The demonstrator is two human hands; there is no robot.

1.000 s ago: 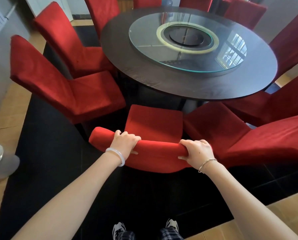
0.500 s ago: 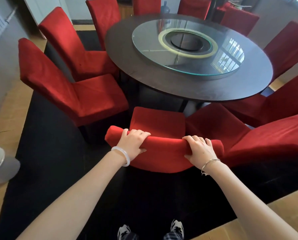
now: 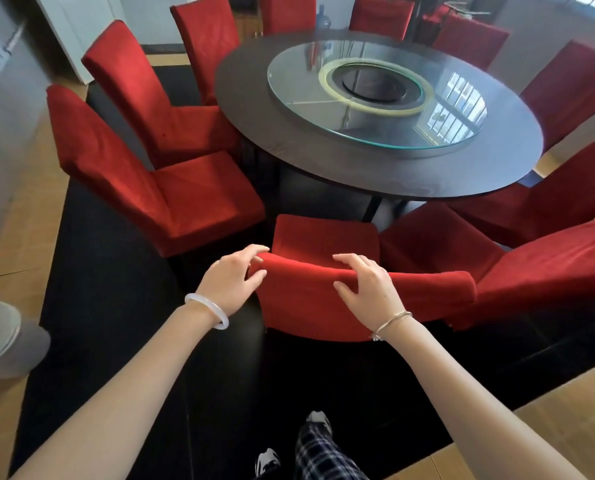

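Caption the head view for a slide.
Person's left hand and right hand rest loosely on red chair backrest before round table.

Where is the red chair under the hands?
In the head view the chair stands low centre, facing the round table, flanked by the left neighbour chair and right neighbour chair; left hand and right hand touch its backrest.

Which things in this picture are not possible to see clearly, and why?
- Legs of the nearest red chair: head view, hidden behind its own backrest and cover.
- Hold of the left hand and right hand on the backrest: fingertips blurred, so gripping or only touching cannot be told.
- Base of the table: lost in shadow under the top.
- Grey round thing: cut off by the left edge.
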